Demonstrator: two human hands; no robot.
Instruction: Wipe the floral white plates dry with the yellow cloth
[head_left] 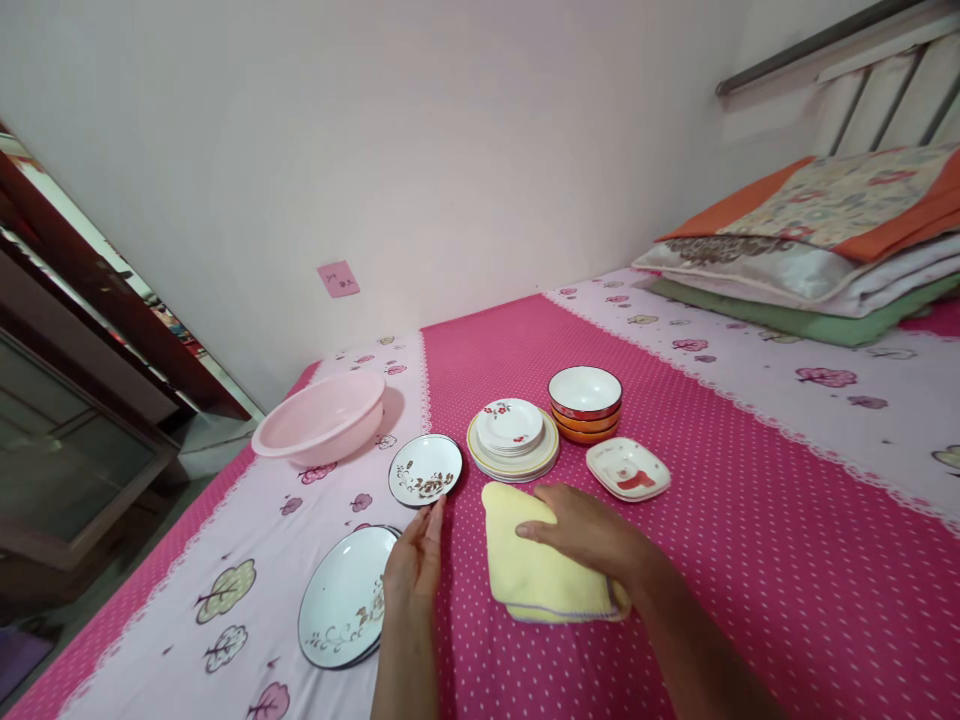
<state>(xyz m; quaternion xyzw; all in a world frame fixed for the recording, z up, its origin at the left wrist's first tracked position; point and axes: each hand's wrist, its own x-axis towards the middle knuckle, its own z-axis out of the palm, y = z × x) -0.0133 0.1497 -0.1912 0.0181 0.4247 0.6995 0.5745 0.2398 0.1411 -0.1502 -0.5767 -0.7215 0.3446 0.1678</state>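
My left hand [418, 555] reaches forward, its fingers at the near rim of a small white plate [426, 468] with brown flowers and a dark edge. The fingertips appear to pinch that rim, though part of the grip is hidden. My right hand [585, 530] is closed on a folded yellow cloth [532, 580], thumb on top. Beside my left wrist lie larger matching plates [345, 600], stacked. Beyond the cloth stands a pile of small floral plates [510, 424] on wider yellow-rimmed plates [551, 455].
Several orange bowls [586, 425] are stacked behind square dishes [628, 468] with a red print. A pink basin [322, 415] stands at the left. Folded bedding and pillows [817, 240] lie at the far right. A pink-and-white sheet [735, 540] covers the bed against the wall.
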